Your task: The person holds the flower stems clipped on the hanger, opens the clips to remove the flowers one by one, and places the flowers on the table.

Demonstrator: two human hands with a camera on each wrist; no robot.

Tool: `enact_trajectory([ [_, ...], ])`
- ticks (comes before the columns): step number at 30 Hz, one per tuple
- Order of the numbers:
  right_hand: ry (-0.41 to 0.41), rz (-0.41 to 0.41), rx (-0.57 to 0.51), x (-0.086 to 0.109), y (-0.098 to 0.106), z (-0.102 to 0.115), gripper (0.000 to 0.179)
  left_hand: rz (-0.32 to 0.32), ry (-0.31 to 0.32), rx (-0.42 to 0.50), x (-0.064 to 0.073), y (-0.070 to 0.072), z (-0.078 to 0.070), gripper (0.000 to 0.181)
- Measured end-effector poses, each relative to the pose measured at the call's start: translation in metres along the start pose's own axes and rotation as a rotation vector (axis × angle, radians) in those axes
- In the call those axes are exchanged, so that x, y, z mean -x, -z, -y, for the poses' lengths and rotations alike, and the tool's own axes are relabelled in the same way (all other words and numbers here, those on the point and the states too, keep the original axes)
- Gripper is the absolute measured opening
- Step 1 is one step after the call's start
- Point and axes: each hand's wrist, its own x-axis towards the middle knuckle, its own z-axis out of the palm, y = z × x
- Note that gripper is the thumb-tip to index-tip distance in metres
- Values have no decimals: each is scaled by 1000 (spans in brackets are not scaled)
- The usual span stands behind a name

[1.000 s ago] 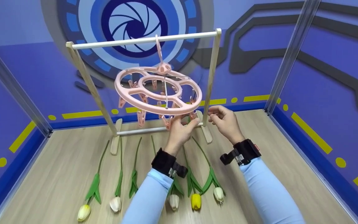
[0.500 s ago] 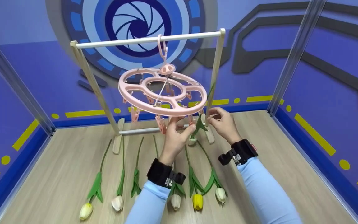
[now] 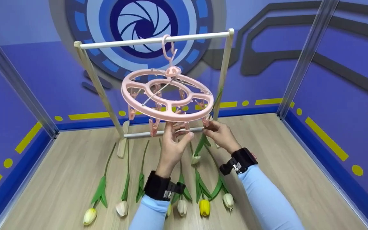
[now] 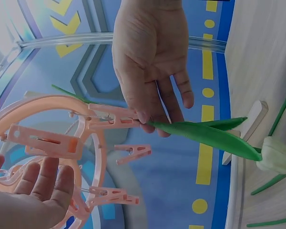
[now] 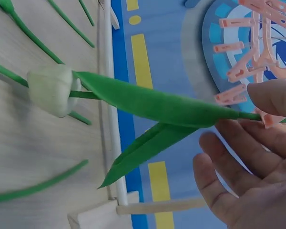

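Note:
A round pink clip hanger (image 3: 171, 116) hangs by its hook from a rack's top bar. My left hand (image 3: 172, 151) is under its front rim, fingers loosely bent and thumb apart, beside a hanging pink clip (image 4: 47, 143). My right hand (image 3: 224, 136) is at the hanger's right side, thumb and fingertips pinching the jaw end of another pink clip (image 4: 113, 117). A white tulip (image 5: 157, 102) hangs bloom-down from that clip, its stem passing between the clip's tips. Its leaves slant below my right fingertips, and the stem end sticks up beside the ring.
The wooden rack (image 3: 225, 73) with white bars (image 3: 123, 43) stands at the back of the table. Several tulips lie in a row in front, among them a yellow tulip (image 3: 204, 208) and a white tulip (image 3: 122, 209). Blue printed walls (image 3: 340, 105) enclose three sides.
The hanger has turned, and the tulip in its clip has come into view at the right. My left hand has shifted left; my right hand has moved in from the right onto the clip.

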Motion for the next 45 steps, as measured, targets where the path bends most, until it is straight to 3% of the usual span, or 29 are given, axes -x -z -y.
enact_trajectory([
  [14, 87, 52, -35, 15, -1, 2, 13, -44, 69, 46, 15, 16, 10, 71],
  [24, 83, 76, -66, 28, -3, 8, 13, -68, 153, 67, 24, 17, 20, 75],
  [28, 85, 95, -89, 32, -5, 12, 13, -54, 181, 46, 27, 15, 23, 72],
  [35, 84, 131, -131, 37, -3, 15, 15, -43, 224, 33, 28, 5, 28, 45],
  [39, 97, 137, -158, 39, -2, 16, 15, -50, 267, 13, 27, -5, 31, 45],
  [45, 91, 145, -175, 42, -1, 19, 14, 9, 340, -14, 27, -15, 34, 44],
])
